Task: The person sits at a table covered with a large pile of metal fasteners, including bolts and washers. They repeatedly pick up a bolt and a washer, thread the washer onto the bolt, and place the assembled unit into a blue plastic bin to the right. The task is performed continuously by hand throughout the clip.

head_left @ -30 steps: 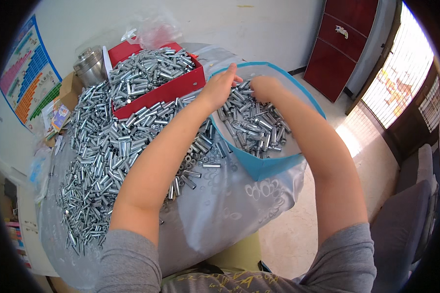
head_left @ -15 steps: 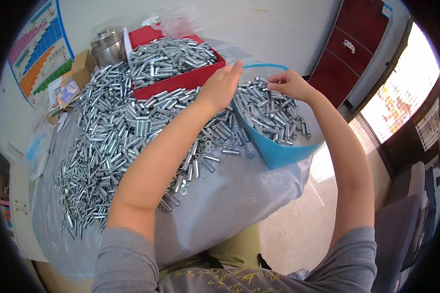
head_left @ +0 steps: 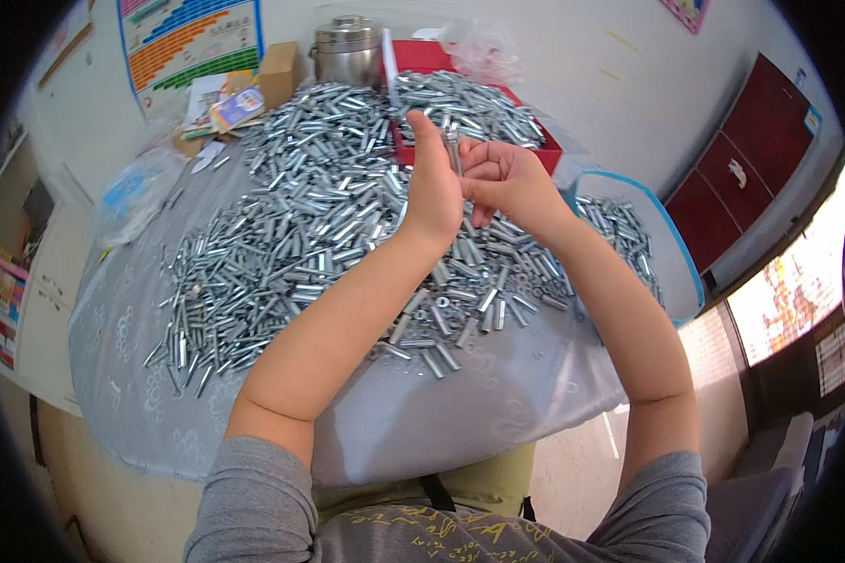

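**A:** What are the hands doing?

**B:** Both are raised together just above the middle of the frame. The left hand (head_left: 432,188) has its grip closed on a small silver metal tube (head_left: 453,150), held upright between thumb and fingers. The right hand (head_left: 507,183) is just beside it, fingers curled and touching the left hand. Its fingertips reach toward the tube, but I cannot tell whether its grip is closed on anything.

**A:** Where is that tube in relation to everything else?

**B:** It is lifted clear of the counter (head_left: 422,422), above a wide heap of loose metal tubes (head_left: 291,235) that fills the centre and left of the frame.

**A:** What covers the counter?

**B:** A pale grey patterned cloth, bare along the lower edge near the person's grey sleeves.

**A:** And around the heap?

**B:** At the upper middle, a red tray (head_left: 545,155) piled with more tubes. Right of the hands, a blue-rimmed bag (head_left: 681,272) holding further tubes. At the top, left of the red tray, a steel pot with a lid (head_left: 345,47). In the upper left, a cardboard box (head_left: 277,75) and some printed papers (head_left: 221,103), with a coloured chart (head_left: 192,38) on the wall behind. A dark red cabinet (head_left: 760,159) stands at the upper right.
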`<state>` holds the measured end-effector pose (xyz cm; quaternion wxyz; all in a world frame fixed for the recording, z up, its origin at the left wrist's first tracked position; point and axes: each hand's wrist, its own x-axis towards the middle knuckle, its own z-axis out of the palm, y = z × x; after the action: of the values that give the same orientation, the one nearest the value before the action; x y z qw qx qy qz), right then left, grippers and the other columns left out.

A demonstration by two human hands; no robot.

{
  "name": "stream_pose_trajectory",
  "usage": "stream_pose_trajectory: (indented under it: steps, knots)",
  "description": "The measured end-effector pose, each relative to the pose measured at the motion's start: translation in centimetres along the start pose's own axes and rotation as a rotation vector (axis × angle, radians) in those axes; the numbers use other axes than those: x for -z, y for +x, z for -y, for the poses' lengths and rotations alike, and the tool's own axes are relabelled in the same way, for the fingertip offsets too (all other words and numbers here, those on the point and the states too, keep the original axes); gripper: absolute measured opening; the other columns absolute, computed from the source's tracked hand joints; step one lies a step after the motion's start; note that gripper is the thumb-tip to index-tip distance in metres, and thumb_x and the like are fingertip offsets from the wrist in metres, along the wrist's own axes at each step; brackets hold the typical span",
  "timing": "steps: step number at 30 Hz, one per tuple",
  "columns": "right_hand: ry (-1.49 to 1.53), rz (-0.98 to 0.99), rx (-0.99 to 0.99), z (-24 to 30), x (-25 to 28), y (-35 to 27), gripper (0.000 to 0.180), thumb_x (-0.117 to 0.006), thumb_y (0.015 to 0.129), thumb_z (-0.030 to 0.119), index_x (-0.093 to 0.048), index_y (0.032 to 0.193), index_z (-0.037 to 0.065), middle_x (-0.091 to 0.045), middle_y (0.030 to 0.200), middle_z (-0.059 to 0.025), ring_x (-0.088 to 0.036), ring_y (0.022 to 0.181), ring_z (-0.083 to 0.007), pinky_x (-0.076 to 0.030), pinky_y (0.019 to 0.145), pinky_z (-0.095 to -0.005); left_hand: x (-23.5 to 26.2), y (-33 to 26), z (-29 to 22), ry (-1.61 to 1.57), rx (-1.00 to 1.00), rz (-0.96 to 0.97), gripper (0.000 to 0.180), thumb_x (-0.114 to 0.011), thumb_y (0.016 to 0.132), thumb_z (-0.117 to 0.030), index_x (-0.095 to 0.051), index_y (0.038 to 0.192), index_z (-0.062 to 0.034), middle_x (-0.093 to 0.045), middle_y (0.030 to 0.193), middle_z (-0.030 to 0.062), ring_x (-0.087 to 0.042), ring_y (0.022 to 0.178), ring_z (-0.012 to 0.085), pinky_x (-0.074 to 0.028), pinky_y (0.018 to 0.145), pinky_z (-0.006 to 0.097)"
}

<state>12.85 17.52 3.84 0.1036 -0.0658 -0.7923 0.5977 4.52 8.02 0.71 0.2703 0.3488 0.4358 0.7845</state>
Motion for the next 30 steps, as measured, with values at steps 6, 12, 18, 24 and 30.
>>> stream_pose_trajectory:
  steps: [6,12,18,24,30]
  knots:
    - [-0.174,-0.262,0.304,3.7,-1.9,1.0,0.033,-0.072,0.072,0.021,-0.059,0.096,0.001,-0.062,0.070,-0.0024,-0.054,0.058,-0.0058,-0.041,0.050,-0.0186,5.6,-2.3,-3.5,-0.027,0.180,0.029,0.080,0.001,0.066,-0.083,-0.037,0.069,-0.0129,-0.048,0.060,0.0026,-0.048,0.052,0.0179,-0.042,0.052,0.029]
    - [-0.104,-0.535,0.289,3.3,-7.1,3.1,0.042,-0.059,0.082,0.040,-0.060,0.068,0.001,-0.053,0.054,-0.0010,-0.047,0.050,-0.0069,-0.035,0.045,-0.0233,7.8,-3.4,-6.1,0.274,0.350,0.125,0.112,0.007,0.055,-0.088,-0.047,0.103,-0.0024,-0.029,0.053,-0.0051,-0.018,0.041,0.0045,-0.012,0.036,0.021]
    - [-0.743,-0.408,0.085,2.9,-8.1,3.2,0.052,-0.054,0.077,0.050,-0.059,0.058,0.001,-0.052,0.052,-0.0110,-0.054,0.052,-0.0254,-0.041,0.051,-0.0346,8.1,-3.6,-5.7,0.540,0.280,0.146,0.119,0.008,0.057,-0.086,-0.039,0.128,-0.0035,-0.029,0.056,-0.0056,-0.021,0.046,0.0055,-0.016,0.042,0.021]
    - [-0.529,-0.142,-0.183,2.5,-7.2,2.8,0.050,-0.053,0.078,0.048,-0.057,0.054,0.003,-0.053,0.050,-0.0053,-0.054,0.051,-0.0153,-0.040,0.046,-0.0310,8.9,-3.8,-4.6,0.749,0.184,0.055,0.116,0.002,0.062,-0.085,-0.033,0.132,0.0005,-0.030,0.064,-0.0046,-0.027,0.056,0.0085,-0.023,0.052,0.022]
    - [-0.277,-0.116,0.126,0.5,-6.5,3.3,0.041,-0.050,0.081,0.038,-0.058,0.069,-0.001,-0.054,0.054,-0.0036,-0.048,0.046,-0.0117,-0.039,0.044,-0.0256,8.1,-4.2,-5.6,0.956,0.106,-0.093,0.101,0.008,0.073,-0.075,-0.052,0.098,0.0029,-0.058,0.084,0.0233,-0.053,0.088,0.0394,-0.038,0.078,0.042]
